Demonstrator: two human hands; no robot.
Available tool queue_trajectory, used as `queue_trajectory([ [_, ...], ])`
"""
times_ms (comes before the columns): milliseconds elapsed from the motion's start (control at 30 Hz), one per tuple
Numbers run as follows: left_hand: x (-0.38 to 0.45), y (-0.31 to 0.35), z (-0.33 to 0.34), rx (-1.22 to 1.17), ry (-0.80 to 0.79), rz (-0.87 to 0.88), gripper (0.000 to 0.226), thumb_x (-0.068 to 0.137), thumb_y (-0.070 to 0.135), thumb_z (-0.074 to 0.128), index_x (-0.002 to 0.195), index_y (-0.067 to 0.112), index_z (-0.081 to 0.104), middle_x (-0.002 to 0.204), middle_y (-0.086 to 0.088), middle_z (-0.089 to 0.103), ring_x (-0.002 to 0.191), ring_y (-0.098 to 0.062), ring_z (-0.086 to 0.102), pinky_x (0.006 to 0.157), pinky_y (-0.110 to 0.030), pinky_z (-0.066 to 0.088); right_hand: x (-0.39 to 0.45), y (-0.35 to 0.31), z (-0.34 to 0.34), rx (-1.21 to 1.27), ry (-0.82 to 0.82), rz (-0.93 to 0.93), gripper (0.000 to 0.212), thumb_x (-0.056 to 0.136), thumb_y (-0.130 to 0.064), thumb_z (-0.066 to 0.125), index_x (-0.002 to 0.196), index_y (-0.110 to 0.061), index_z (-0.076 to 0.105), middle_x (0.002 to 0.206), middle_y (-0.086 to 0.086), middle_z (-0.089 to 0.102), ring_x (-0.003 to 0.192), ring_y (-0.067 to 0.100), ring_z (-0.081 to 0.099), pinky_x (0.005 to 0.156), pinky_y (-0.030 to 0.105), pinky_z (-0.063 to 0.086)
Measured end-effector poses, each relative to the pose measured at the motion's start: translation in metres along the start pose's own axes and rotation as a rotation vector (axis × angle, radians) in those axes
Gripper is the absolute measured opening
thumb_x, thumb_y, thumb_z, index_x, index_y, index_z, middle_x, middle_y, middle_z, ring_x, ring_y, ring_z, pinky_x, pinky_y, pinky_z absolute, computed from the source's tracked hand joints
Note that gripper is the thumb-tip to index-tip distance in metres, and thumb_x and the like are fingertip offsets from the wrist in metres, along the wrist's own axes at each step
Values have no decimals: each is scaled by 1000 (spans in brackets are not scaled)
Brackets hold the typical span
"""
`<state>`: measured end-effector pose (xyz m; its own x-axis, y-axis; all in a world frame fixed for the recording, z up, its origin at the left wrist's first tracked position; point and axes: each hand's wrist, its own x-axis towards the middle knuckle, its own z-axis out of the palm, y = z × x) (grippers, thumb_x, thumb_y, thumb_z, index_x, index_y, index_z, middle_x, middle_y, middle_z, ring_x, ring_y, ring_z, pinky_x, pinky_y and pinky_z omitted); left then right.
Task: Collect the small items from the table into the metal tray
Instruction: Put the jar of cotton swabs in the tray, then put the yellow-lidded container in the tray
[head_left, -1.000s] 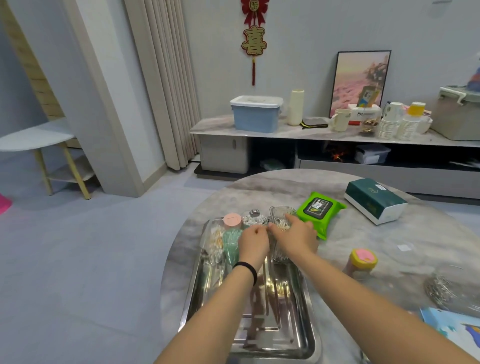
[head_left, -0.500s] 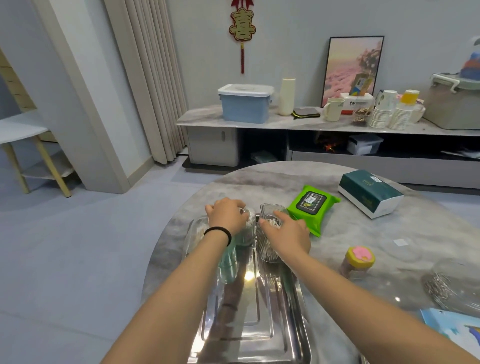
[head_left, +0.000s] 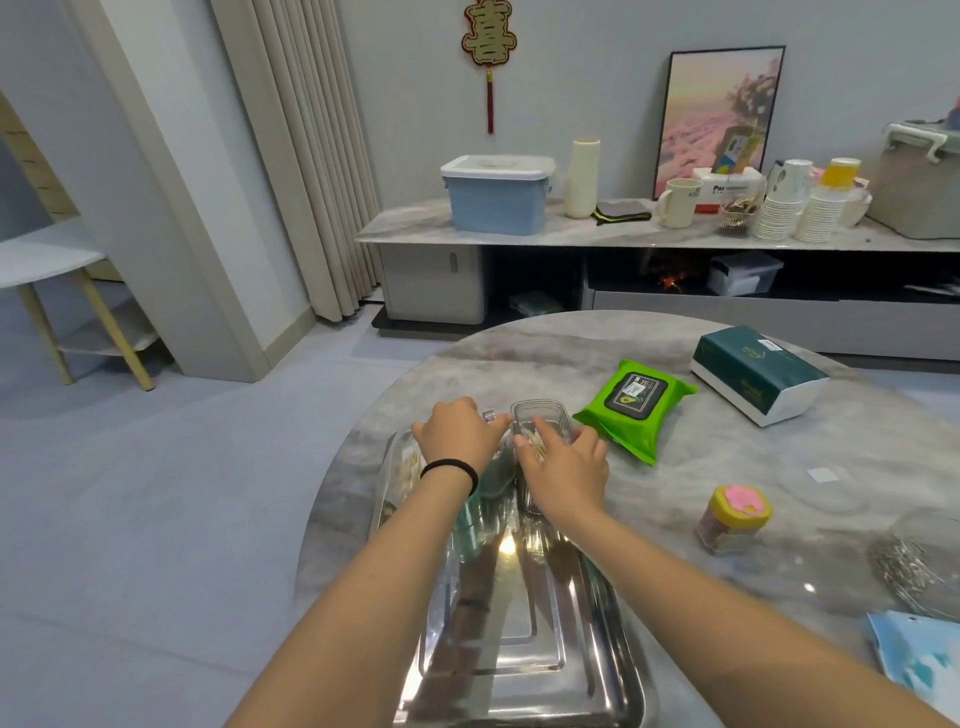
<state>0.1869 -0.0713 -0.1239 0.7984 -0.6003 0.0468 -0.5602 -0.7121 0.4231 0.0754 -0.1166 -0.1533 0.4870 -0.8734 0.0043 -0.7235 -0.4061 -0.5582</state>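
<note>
The metal tray (head_left: 524, 670) lies on the marble table's near left, in front of me. At its far end stand a clear box of cotton swabs (head_left: 408, 470), a greenish clear container (head_left: 467, 525), a small clear jar (head_left: 490, 416) and a clear rectangular toothpick box (head_left: 543, 413). My left hand (head_left: 460, 434), a black band on its wrist, is curled over the small jar and hides most of it. My right hand (head_left: 566, 467) grips the near part of the toothpick box, thumb on its right side. A yellow-lidded jar (head_left: 735, 519) stands on the table to the right of the tray.
A green wet-wipes pack (head_left: 636, 402) lies just right of my right hand, with a dark green tissue box (head_left: 758, 374) beyond it. A clear bag of metal clips (head_left: 914, 566) and a blue packet (head_left: 919, 660) sit at the right edge. The table drops off left of the tray.
My left hand has moved from beside my right hand leftwards onto the small jar. My right hand has stayed on the toothpick box.
</note>
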Motion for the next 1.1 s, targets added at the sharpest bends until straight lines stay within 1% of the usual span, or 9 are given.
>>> queue_trajectory([
  [133,3,-4,3,62,39,-1,58,85,64,45,100,10,63,100,-7,70,95,-26,63,94,-41,36,-6,2,4,-186,-17,-73,49,98,-47,26,146,-40,25,144,14,31,129,31,30,104,42,26],
  [267,2,-5,3,78,32,5,61,86,65,41,102,9,62,100,-7,69,93,-26,63,94,-41,34,-3,-1,0,-223,-61,-64,49,98,-46,25,147,-40,23,145,15,29,131,31,28,105,42,25],
  [367,-1,-5,0,96,22,-2,62,88,64,38,108,10,60,106,-8,68,98,-27,62,97,-42,32,-4,1,-4,-157,-117,-60,49,98,-46,26,146,-42,23,150,15,22,137,33,23,110,43,22],
  [467,-9,-4,-9,119,29,-3,60,90,61,36,119,11,56,117,-11,62,106,-29,59,99,-42,30,-10,3,-11,-127,-115,-84,48,97,-46,29,145,-43,25,153,14,18,139,33,21,112,44,21],
  [567,-21,2,-21,104,46,3,58,92,56,35,123,11,54,123,-13,57,110,-31,55,101,-43,28,-19,3,-23,-127,-92,-119,48,98,-44,30,145,-40,27,151,13,19,138,32,22,111,43,22],
  [800,-75,30,-40,41,1,93,52,94,51,35,124,12,52,125,-13,54,113,-31,51,101,-44,26,-50,12,-66,-93,-15,-115,47,97,-40,35,143,-31,35,145,16,28,133,34,28,110,43,25],
  [900,-101,47,-36,-7,-43,128,50,93,50,37,124,13,53,127,-13,53,120,-31,48,105,-46,23,-66,30,-87,-94,25,-129,47,96,-37,39,142,-29,38,144,15,30,132,34,30,108,43,27],
  [1033,-134,73,-11,-84,-128,200,44,93,46,40,118,14,56,125,-12,56,124,-29,46,108,-46,20,-82,69,-109,-178,34,-121,46,94,-32,44,140,-28,41,141,11,36,131,31,33,106,40,30],
  [1100,-144,88,5,-96,-185,231,44,94,44,41,123,15,53,129,-11,54,127,-28,45,109,-45,20,-87,92,-120,-212,18,-88,46,93,-27,46,139,-27,43,140,10,37,129,30,35,105,38,29],
])
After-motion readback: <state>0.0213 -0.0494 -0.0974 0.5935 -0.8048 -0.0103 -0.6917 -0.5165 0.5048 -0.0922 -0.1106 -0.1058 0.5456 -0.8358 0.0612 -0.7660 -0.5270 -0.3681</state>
